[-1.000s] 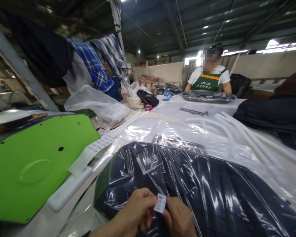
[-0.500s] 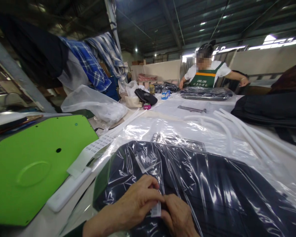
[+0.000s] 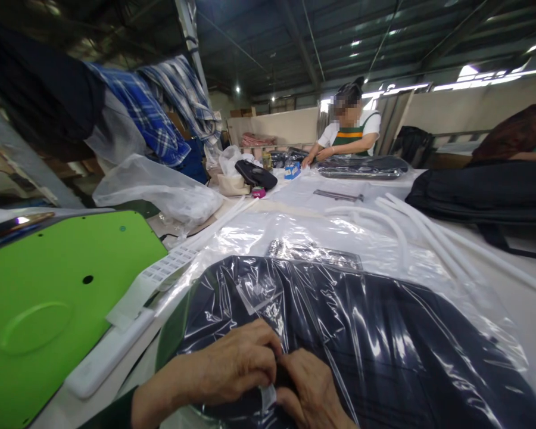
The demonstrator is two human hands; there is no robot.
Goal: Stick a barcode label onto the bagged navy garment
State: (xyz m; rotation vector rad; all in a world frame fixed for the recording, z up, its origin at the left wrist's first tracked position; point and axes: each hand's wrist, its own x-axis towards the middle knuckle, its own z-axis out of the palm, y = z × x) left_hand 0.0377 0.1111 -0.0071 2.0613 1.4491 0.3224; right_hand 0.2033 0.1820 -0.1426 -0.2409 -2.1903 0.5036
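Note:
A dark fabric item inside a clear plastic bag (image 3: 384,351) lies flat in front of me, the film wrinkled and shiny. Over its left part my left hand (image 3: 234,364) is closed, with curled fingers pinching a small white label (image 3: 268,398). Beside it, my right hand (image 3: 311,384) is also closed, its thumb against the label's right edge and its fingertips meeting those of the left. The fingers partly cover the label. A clear patch or flat packet (image 3: 256,289) shows on the bag just beyond the hands.
To the left lie a green board (image 3: 49,310), a white bar (image 3: 109,354) and a strip of printed labels (image 3: 167,268). White tubes (image 3: 433,238) and a black bag (image 3: 482,193) are at right. Across the table stands a co-worker (image 3: 351,128) beside another bagged item (image 3: 361,167).
My hands have stayed together, with the label now tilted and more covered by the fingers. The view has shifted slightly. The co-worker's arms have come together toward the blue box.

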